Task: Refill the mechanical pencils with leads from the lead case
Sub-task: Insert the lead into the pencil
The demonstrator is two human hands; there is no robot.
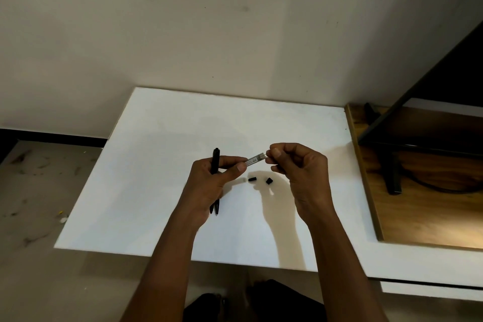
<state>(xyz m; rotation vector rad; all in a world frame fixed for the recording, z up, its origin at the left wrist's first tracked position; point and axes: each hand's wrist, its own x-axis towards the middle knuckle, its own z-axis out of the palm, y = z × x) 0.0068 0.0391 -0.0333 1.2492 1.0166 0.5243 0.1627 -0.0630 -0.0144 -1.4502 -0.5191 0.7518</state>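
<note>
I see left hand (pixel 209 180) gripping black pencils (pixel 215 162), thumb pinching lead case (pixel 254 160) above desk (pixel 156 191) | right hand (pixel 300 172) pinching the lead case's other end | two small black caps (pixel 252 179) on desk below.

The left forearm (pixel 162 264) and right forearm (pixel 337 256) rise bare from the lower edge and lean toward each other. The left grip (pixel 214 180) shows the back of the hand, with its fingers curled round the black pencils (pixel 216 162). Its thumb and forefinger reach rightward to pinch one end of the lead case (pixel 253 160). The right grip (pixel 300 170) sits just beside it at about the same height — thumb and forefinger pinched at the case's other end, thumbnail facing up, the remaining fingers curled loosely toward the palm.
</note>
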